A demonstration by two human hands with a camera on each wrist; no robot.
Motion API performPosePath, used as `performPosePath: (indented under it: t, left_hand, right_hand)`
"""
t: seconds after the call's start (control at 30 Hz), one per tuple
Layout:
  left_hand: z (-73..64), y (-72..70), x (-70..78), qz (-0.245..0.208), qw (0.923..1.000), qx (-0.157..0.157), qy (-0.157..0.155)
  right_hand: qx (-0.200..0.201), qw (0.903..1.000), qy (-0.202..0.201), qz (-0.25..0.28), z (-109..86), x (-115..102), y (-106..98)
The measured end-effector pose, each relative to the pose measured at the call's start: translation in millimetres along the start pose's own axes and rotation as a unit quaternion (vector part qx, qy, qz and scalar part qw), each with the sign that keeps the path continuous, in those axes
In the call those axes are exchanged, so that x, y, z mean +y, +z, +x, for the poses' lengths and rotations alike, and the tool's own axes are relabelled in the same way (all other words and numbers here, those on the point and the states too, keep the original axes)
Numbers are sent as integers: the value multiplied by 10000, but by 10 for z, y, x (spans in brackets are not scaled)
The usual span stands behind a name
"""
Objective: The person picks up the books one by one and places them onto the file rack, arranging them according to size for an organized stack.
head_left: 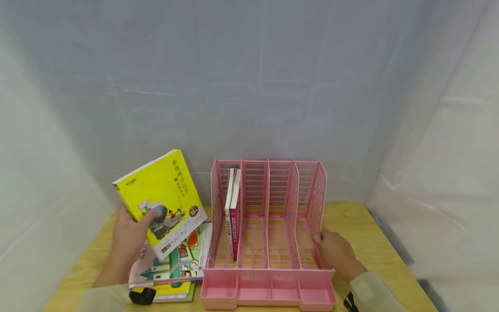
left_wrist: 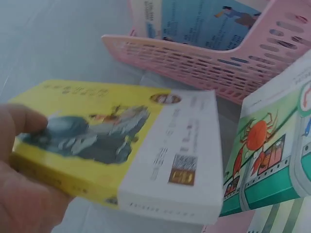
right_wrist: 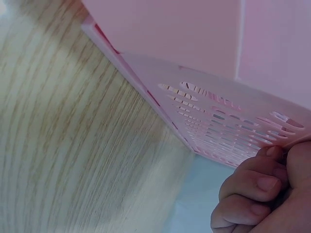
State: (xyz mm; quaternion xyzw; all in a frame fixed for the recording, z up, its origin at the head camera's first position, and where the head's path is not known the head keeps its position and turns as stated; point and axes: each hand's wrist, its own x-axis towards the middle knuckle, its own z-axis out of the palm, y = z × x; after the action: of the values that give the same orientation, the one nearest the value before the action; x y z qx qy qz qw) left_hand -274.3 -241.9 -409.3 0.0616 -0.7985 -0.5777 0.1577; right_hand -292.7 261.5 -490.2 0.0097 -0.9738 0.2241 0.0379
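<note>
Hanging tilted between nine and ten o'clock of a pink four-slot plastic rack [head_left: 269, 274], a thick yellow-and-white paper-covered book [head_left: 167, 193] is pinched between thumb and fingers of the left hand [head_left: 130, 234], above a pile of colourful paper picture books [head_left: 173, 265]. The rack's outer wall is gripped near three o'clock by the curled right hand [head_left: 337, 251], apparently for steadiness. Two slim upright books with white and magenta spines [head_left: 234, 223] are held in the slot nearest nine o'clock. Shelving seems to be the step in hand, the thick book being not yet slotted. Next, it would need to be turned upright, carried toward three o'clock and lowered into a slot; which one cannot be told.
</note>
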Motion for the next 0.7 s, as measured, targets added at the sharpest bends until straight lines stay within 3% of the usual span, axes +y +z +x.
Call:
performPosePath:
  t: [0.2, 0.37, 0.47, 0.53, 0.7]
  left_hand:
    - [-107, 173, 57, 465, 9984, 305, 66]
    - [-155, 249, -25, 691, 9964, 408, 282]
    - [-158, 254, -94, 791, 9954, 485, 225]
    - [-154, 250, -130, 972, 9946, 353, 122]
    - [-126, 264, -134, 1474, 9882, -407, -62]
  right_hand:
    - [50, 9999, 106, 46, 40, -11, 3]
    - [63, 9999, 38, 143, 30, -36, 41]
    - [100, 9998, 7, 145, 11, -45, 54]
    - [136, 9998, 1, 143, -1, -41, 56]
    - [212, 9997, 38, 66, 0, 0, 25]
